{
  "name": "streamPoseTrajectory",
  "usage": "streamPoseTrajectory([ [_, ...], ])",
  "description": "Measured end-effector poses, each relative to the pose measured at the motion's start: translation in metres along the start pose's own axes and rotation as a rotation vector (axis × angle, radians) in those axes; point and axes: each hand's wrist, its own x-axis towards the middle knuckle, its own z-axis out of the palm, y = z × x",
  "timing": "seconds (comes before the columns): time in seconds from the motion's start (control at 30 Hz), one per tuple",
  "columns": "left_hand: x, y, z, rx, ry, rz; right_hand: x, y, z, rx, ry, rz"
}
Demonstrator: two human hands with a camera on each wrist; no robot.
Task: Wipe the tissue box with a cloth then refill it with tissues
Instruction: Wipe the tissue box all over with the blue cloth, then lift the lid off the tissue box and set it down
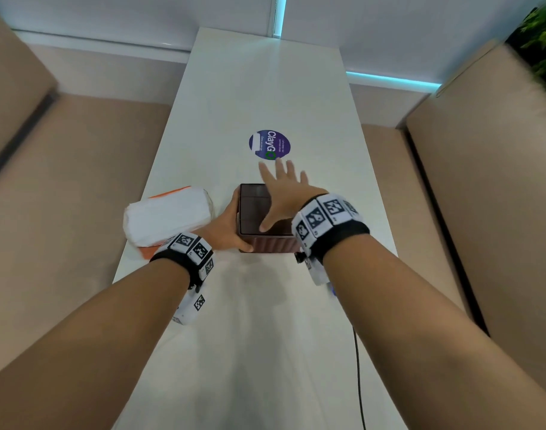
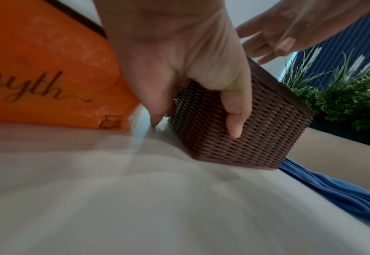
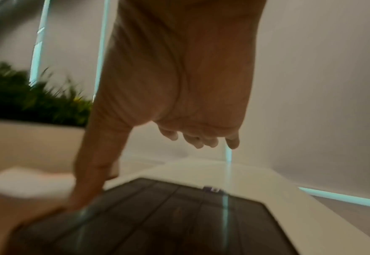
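A brown woven tissue box (image 1: 255,212) with a dark smooth top stands mid-table. My left hand (image 1: 231,226) grips its left side, thumb on the near face; the left wrist view shows the fingers curled round the weave of the box (image 2: 262,131). My right hand (image 1: 284,193) hovers over the top with its fingers spread and straight, and its thumb touches the top of the box (image 3: 169,215). A white tissue pack (image 1: 169,215) with orange wrapping lies just left of the box. A blue cloth (image 2: 337,189) lies on the table to the right of the box, under my right wrist.
A round purple sticker (image 1: 269,144) marks the white table (image 1: 265,88) beyond the box. Beige benches (image 1: 63,181) flank both long sides. A plant (image 1: 541,41) stands at the far right. A black cable (image 1: 358,367) runs along the table's near right.
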Motion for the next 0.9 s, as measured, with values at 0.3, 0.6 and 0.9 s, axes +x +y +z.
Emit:
streamPoseTrajectory([
  [0.3,0.003,-0.001,0.003,0.087,0.044,0.036,0.027,-0.022,0.032,-0.182,-0.026,-0.016],
  [0.6,-0.004,0.009,-0.002,0.087,-0.001,-0.082,0.026,-0.043,0.024,-0.286,-0.04,-0.024],
  [0.9,-0.009,0.015,-0.004,0.098,-0.016,-0.12,0.018,-0.043,0.008,-0.263,-0.089,-0.037],
])
